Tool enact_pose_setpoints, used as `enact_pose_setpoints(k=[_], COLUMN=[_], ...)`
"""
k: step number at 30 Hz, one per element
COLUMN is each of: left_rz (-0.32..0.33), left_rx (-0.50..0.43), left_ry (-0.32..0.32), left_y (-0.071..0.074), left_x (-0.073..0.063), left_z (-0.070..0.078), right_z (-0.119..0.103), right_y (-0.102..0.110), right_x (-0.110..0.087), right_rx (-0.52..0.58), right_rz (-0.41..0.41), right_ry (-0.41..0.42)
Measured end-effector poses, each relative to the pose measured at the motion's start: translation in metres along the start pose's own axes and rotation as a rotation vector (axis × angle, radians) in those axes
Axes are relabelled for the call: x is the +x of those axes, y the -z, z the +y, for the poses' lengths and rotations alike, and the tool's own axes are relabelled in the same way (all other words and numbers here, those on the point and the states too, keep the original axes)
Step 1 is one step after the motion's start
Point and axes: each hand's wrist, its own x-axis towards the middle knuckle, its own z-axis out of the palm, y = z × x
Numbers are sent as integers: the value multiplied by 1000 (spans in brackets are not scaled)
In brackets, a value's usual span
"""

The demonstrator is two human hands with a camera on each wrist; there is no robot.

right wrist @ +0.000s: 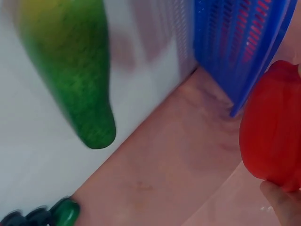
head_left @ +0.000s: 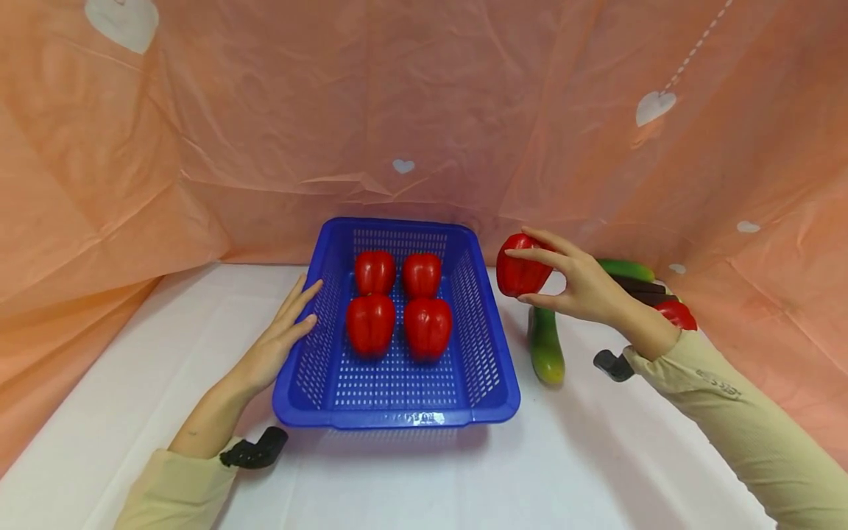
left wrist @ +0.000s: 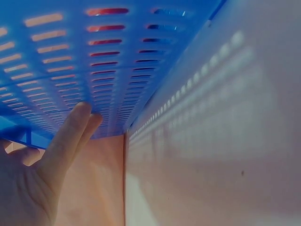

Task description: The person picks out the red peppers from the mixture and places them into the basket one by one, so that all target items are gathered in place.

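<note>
My right hand (head_left: pixel 586 287) holds a red bell pepper (head_left: pixel 513 272) between thumb and fingertips, just outside the right wall of a blue plastic basket (head_left: pixel 397 419). The right wrist view shows the same pepper (right wrist: pixel 270 127) raised beside the basket wall. Inside the basket stand several red bell peppers (head_left: pixel 370 325), two by two, toward the back. On the basket's left side rests my left hand (head_left: pixel 268 357), its fingers extended along the outer wall; the left wrist view has fingertips (left wrist: pixel 82 110) against the slotted side (left wrist: pixel 56 75).
A green cucumber-like vegetable (head_left: pixel 547 357) lies right of the basket. Farther right are another green vegetable (head_left: pixel 626 269), long dark ones (head_left: pixel 639 287) and a red one (head_left: pixel 677 314), partly behind my right arm. Orange cloth (head_left: pixel 430 110) hangs behind the white table (head_left: pixel 371 486).
</note>
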Motion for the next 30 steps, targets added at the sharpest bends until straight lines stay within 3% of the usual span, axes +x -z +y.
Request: enact_pose_setpoints(k=[30], left_rz=[4], left_rx=[-9], left_ry=[5], left_y=[0], left_x=[1], left_z=[0], right_z=[-51], right_y=[-13], right_x=[44], right_rx=[112], right_rz=[-28], right_ry=[185])
